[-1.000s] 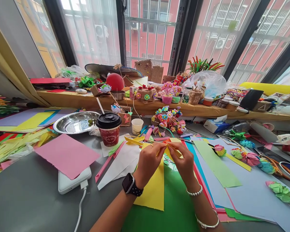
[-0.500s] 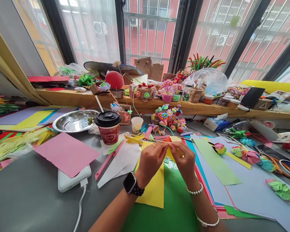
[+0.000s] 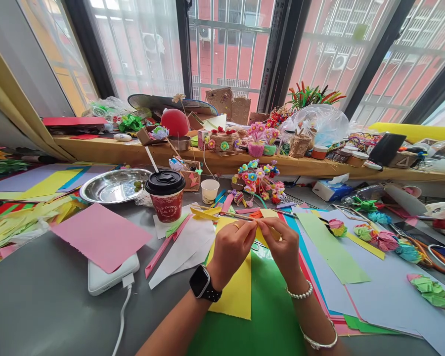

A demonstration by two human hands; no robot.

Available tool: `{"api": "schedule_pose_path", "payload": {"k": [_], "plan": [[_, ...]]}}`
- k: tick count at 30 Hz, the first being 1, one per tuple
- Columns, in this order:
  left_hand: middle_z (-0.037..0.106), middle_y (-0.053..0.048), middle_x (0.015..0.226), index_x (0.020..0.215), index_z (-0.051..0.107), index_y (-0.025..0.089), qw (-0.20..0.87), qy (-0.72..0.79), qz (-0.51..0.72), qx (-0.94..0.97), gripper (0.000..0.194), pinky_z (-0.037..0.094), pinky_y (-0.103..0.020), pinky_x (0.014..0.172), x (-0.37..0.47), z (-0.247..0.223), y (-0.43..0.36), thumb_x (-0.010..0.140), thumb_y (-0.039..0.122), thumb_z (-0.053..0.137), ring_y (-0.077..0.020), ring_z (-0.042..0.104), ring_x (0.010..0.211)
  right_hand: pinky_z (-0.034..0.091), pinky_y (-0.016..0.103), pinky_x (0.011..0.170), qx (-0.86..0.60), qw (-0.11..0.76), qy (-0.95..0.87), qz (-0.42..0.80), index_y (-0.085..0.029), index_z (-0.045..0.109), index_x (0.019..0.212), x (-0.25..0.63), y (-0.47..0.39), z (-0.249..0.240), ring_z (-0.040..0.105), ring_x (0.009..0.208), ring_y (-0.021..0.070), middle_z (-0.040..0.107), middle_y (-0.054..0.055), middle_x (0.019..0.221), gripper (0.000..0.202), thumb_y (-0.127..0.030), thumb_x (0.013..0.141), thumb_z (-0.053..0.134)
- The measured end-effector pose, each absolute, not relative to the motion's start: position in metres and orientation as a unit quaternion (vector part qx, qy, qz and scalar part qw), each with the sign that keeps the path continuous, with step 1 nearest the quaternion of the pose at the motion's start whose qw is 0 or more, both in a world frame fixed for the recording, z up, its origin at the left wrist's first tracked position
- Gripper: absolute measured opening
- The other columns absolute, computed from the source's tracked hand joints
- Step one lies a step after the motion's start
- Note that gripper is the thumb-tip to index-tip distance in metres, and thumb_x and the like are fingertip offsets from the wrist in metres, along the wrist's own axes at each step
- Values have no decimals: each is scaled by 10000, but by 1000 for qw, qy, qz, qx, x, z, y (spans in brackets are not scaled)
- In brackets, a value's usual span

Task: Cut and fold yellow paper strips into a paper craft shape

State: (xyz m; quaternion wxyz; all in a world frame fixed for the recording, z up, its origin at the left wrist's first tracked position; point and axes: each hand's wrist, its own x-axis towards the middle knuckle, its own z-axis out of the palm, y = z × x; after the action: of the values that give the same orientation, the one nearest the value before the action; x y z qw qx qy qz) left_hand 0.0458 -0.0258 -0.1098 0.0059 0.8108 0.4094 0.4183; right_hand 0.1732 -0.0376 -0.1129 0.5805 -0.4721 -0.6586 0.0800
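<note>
My left hand (image 3: pixel 233 247) and my right hand (image 3: pixel 284 244) meet fingertip to fingertip above the green mat (image 3: pixel 259 306). Both are closed in a pinch on a small piece of yellow paper (image 3: pixel 260 236), most of it hidden by the fingers. Under my left hand lies a larger yellow sheet (image 3: pixel 237 294). Just beyond the fingertips are a thin stick (image 3: pixel 241 216) and a folded yellow strip (image 3: pixel 206 213). Scissors (image 3: pixel 256 245) show partly between my hands.
To the left stand a lidded cup (image 3: pixel 166 195), a metal plate (image 3: pixel 113 186) and a white power bank (image 3: pixel 113 277) under pink paper (image 3: pixel 102 237). Lilac sheets (image 3: pixel 393 296) and folded paper flowers (image 3: pixel 387 242) lie at right. A paper cup (image 3: pixel 209 191) stands behind.
Almost nothing differs. My hands hold the same pinch, with only a very slight shift of the fingers.
</note>
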Motion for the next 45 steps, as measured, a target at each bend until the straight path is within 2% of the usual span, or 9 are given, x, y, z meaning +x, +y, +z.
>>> {"api": "schedule_pose_path", "payload": {"k": [3,10,14,19,27,33,36,40,45], "plan": [[665,-59,753,840,626,193,37,414,429,802,232,412,-261,630,45,-108,-25,825,249,402,-169,584,673,466,304,692,-474,573,-657,125,-205,621,783,175,-37,-109,587,757,188,643,46,783,130,-254,783,501],[678,-24,746,726,655,202,282,395,459,744,167,434,-249,646,31,-91,-11,738,317,534,-172,595,699,462,251,497,-509,537,-609,285,-156,628,747,182,-34,-109,583,635,186,641,68,740,269,-410,725,542],[675,-18,746,691,666,198,360,402,446,714,181,439,-243,645,27,-91,-5,701,350,568,-175,593,704,445,242,446,-514,518,-564,387,-140,627,741,183,-32,-111,590,600,193,647,72,706,341,-469,667,580],[673,-21,748,686,673,191,391,399,437,705,188,434,-243,651,27,-94,-3,687,356,583,-178,592,711,443,245,446,-505,522,-513,457,-142,630,746,183,-34,-111,603,587,199,654,63,681,316,-441,644,620],[678,-39,746,718,684,178,382,402,457,696,189,437,-242,645,32,-93,-6,709,325,565,-179,590,720,454,238,447,-473,557,-432,529,-151,615,731,179,-33,-113,608,544,180,656,41,657,254,-381,633,657],[681,-41,765,702,673,183,365,410,466,694,163,445,-275,700,32,-96,-6,693,316,579,-191,598,740,458,255,444,-504,545,-442,504,-126,620,737,179,-32,-115,616,550,203,665,73,665,319,-422,623,650],[668,-50,822,777,643,173,410,409,477,662,172,453,-278,703,32,-99,-4,655,293,619,-199,597,800,465,267,457,-530,534,-465,467,-121,628,757,180,-31,-117,627,579,225,674,85,683,357,-446,611,647],[653,-29,722,959,526,159,512,386,490,590,375,463,-264,662,33,-101,-2,620,255,656,-187,610,771,477,275,487,-527,525,-476,470,-126,635,779,180,-30,-118,636,615,237,683,83,710,366,-446,602,654],[633,6,642,882,451,164,583,380,505,511,404,456,-238,609,36,-102,-3,571,235,699,-160,613,680,488,285,511,-498,531,-447,520,-124,634,805,179,-30,-116,639,626,236,686,91,731,360,-423,607,663]]}}
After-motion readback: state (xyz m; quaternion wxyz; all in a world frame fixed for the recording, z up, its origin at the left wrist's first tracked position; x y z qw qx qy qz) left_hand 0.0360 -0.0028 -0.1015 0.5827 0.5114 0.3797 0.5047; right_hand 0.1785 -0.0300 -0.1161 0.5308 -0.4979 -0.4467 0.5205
